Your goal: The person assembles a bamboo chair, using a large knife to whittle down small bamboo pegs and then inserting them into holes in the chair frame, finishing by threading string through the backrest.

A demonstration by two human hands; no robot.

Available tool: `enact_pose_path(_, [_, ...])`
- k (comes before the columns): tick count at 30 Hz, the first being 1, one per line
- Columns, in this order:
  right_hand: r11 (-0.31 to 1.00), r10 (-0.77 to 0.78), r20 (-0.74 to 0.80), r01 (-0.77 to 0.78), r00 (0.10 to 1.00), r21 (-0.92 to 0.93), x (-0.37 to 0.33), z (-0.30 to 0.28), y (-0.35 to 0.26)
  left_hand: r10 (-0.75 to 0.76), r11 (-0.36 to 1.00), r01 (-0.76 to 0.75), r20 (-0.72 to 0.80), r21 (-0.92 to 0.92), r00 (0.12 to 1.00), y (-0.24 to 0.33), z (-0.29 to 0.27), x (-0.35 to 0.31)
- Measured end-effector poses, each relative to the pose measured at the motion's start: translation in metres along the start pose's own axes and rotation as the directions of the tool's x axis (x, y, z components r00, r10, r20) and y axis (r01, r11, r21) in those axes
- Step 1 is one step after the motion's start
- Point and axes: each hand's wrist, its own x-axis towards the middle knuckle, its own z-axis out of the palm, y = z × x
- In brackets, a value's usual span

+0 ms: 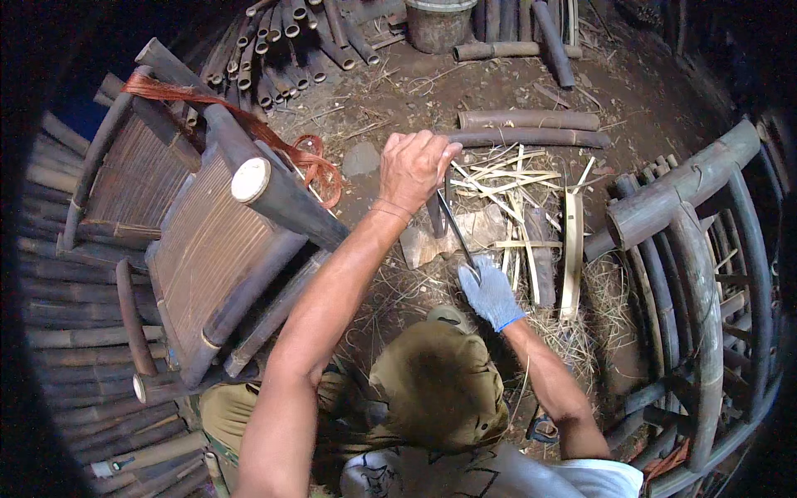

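My bare left hand is closed in a fist, knuckles up, above a flat wooden piece on the ground. A short brownish sliver shows just under the fist, but what lies inside the fingers is hidden. My right hand, in a grey-blue glove, is closed around the lower end of a long, thin, dark strip with a shiny edge, like a narrow blade. The strip slants up to just beneath my left fist. Pale split bamboo strips lie scattered just beyond my right hand.
A bamboo chair with orange strapping stands at left. A bamboo frame is at right. Cut bamboo poles and a bucket are at the back. A split bamboo length lies by the shavings.
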Motion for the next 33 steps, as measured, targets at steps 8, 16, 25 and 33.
enact_pose_path(8, [0.979,0.134,0.222,-0.094,0.966,-0.181,-0.013,0.040,0.052,0.114,0.957,-0.156,0.176,0.246,0.978,-0.039,-0.039,0.020])
enact_pose_path(16, [0.984,0.147,0.084,-0.154,0.986,0.086,-0.089,0.016,0.071,-0.470,0.656,0.558,0.303,-0.508,0.829,0.004,-0.056,-0.045])
enact_pose_path(25, [0.996,0.084,-0.140,-0.081,0.987,0.022,-0.014,0.047,0.082,-0.541,0.582,0.573,0.251,-0.577,0.803,0.031,-0.057,-0.104])
enact_pose_path(33, [0.994,-0.104,-0.161,0.108,0.981,0.018,0.048,0.061,0.051,-0.534,0.621,0.544,0.203,-0.564,0.821,0.031,-0.053,-0.112])
